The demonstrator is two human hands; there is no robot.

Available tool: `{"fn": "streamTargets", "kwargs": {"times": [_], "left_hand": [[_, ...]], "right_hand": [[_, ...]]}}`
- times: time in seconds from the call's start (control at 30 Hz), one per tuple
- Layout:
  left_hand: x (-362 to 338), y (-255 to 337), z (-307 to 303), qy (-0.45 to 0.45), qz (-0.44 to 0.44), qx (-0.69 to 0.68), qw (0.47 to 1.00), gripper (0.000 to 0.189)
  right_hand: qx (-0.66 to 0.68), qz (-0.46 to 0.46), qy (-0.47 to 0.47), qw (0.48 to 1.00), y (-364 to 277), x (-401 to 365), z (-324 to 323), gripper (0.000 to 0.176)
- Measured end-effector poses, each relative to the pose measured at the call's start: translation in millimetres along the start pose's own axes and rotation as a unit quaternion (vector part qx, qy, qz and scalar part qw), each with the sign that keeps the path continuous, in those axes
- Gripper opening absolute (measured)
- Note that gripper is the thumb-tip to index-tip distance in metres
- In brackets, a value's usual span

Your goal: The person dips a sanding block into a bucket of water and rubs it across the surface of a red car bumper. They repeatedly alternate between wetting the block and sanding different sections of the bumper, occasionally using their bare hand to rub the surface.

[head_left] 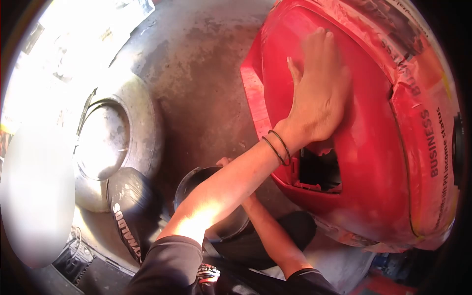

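My left hand (319, 83) lies flat on a red-painted car bumper (368, 162), with its fingers stretched out and slightly blurred. Two thin dark bands circle that wrist. Below the hand, a rectangular opening (319, 169) shows in the bumper. My left forearm crosses over my right arm. Most of my right hand (224, 161) is hidden behind it, and only some fingers show, curled at the far rim of a dark bucket (185, 189). The bucket stands between my knees.
Newspaper masking (435, 142) covers the bumper's right side. A dusty tire (147, 123) with its wheel lies on the stained concrete floor (206, 69) to the left. A pale rounded object (37, 196) fills the near left, beside a dark case (73, 263).
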State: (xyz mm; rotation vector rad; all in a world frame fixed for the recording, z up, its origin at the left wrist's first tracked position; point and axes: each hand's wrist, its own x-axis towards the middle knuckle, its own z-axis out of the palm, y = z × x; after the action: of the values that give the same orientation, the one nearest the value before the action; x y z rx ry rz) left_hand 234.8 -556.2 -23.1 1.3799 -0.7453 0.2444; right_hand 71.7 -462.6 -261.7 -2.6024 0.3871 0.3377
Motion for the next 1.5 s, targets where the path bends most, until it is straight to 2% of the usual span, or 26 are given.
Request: {"fn": "streamTargets", "kwargs": {"times": [0.03,0.1,0.13,0.2,0.3,0.37,0.47,0.5,0.57,0.63,0.67,0.73,0.8,0.87,0.9,1.0,1.03,1.1,1.13,1.2,1.23,1.27,1.3,1.37,1.43,1.5], "left_hand": [[6,-1,-5,-0.016,-0.013,-0.028,0.999,0.054],[17,-13,-11,-0.032,-0.041,-0.057,0.997,0.058],[33,-26,-12,-0.049,-0.05,0.004,0.998,0.06],[36,-43,-12,-0.069,-0.066,0.066,0.993,0.063],[-8,-79,-4,-0.031,-0.078,-0.045,0.995,0.068],[-67,-98,-1,-0.033,-0.18,-0.172,0.968,0.079],[-117,-80,-9,-0.065,-0.259,-0.135,0.954,0.078],[-107,-86,-7,-0.064,-0.258,-0.135,0.954,0.078],[-69,-105,1,-0.022,-0.193,-0.15,0.969,0.078],[-22,-121,-12,-0.067,-0.197,-0.116,0.971,0.076],[-24,-121,-9,-0.068,-0.196,-0.108,0.972,0.075],[-39,-120,-14,-0.065,-0.19,-0.1,0.975,0.074],[-95,-107,-31,-0.113,-0.206,-0.155,0.96,0.072],[-122,-110,-85,-0.257,-0.224,-0.127,0.932,0.069],[-125,-106,-117,-0.293,-0.234,-0.129,0.918,0.064],[-127,-105,-195,-0.326,-0.297,-0.162,0.883,0.053],[-130,-111,-212,-0.32,-0.294,-0.172,0.884,0.053],[-136,-127,-238,-0.244,-0.415,-0.413,0.773,0.051],[-140,-136,-243,-0.25,-0.465,-0.413,0.741,0.049],[-146,-127,-245,-0.302,-0.452,-0.391,0.743,0.047],[-138,-121,-245,-0.351,-0.427,-0.352,0.755,0.046],[-132,-107,-248,-0.381,-0.46,-0.433,0.675,0.041],[-131,-105,-245,-0.386,-0.455,-0.437,0.673,0.041],[-134,-107,-233,-0.351,-0.496,-0.432,0.666,0.039],[-139,-108,-226,-0.345,-0.459,-0.444,0.688,0.036],[-142,-102,-231,-0.457,-0.395,-0.379,0.702,0.035]], "right_hand": [[0.0,0.001,-0.005,1.0,23,5,32,0.033],[0.088,0.019,0.141,0.986,72,2,111,0.066],[0.088,0.02,0.137,0.987,57,1,87,0.066],[0.097,0.107,0.012,0.989,5,1,9,0.067],[0.113,0.055,0.046,0.991,10,-3,21,0.06],[0.122,0.0,0.085,0.989,14,1,26,0.052],[0.101,-0.013,0.097,0.99,-3,1,12,0.046],[0.078,0.007,0.091,0.993,-8,0,7,0.043],[0.191,-0.018,0.116,0.975,14,-3,29,0.044],[0.083,0.076,0.093,0.989,-14,-9,-8,0.041],[0.07,0.027,0.173,0.982,-15,-8,-4,0.039],[0.057,0.021,0.185,0.981,-14,-6,1,0.039],[0.036,0.017,0.197,0.98,-13,-6,-2,0.039],[-0.048,0.088,0.038,0.994,-19,2,-8,0.044],[-0.055,0.083,0.039,0.994,-22,1,-11,0.044],[0.291,0.012,0.061,0.955,1,-2,-7,0.056],[0.28,0.014,0.06,0.958,-6,-6,-15,0.056],[0.579,0.113,0.194,0.784,-35,-14,-39,0.055],[0.57,0.118,0.194,0.79,-48,-14,-53,0.055],[0.729,0.076,0.104,0.672,-68,-21,-77,0.055],[0.722,0.08,0.104,0.679,-72,-19,-83,0.055],[0.75,0.083,0.065,0.653,-75,-18,-88,0.054],[0.778,0.081,0.029,0.622,-77,-17,-93,0.054],[0.737,0.107,0.043,0.667,-90,-20,-110,0.054],[0.693,0.142,0.057,0.705,-92,-33,-109,0.055],[0.701,0.136,0.074,0.696,-90,-53,-94,0.06]]}}
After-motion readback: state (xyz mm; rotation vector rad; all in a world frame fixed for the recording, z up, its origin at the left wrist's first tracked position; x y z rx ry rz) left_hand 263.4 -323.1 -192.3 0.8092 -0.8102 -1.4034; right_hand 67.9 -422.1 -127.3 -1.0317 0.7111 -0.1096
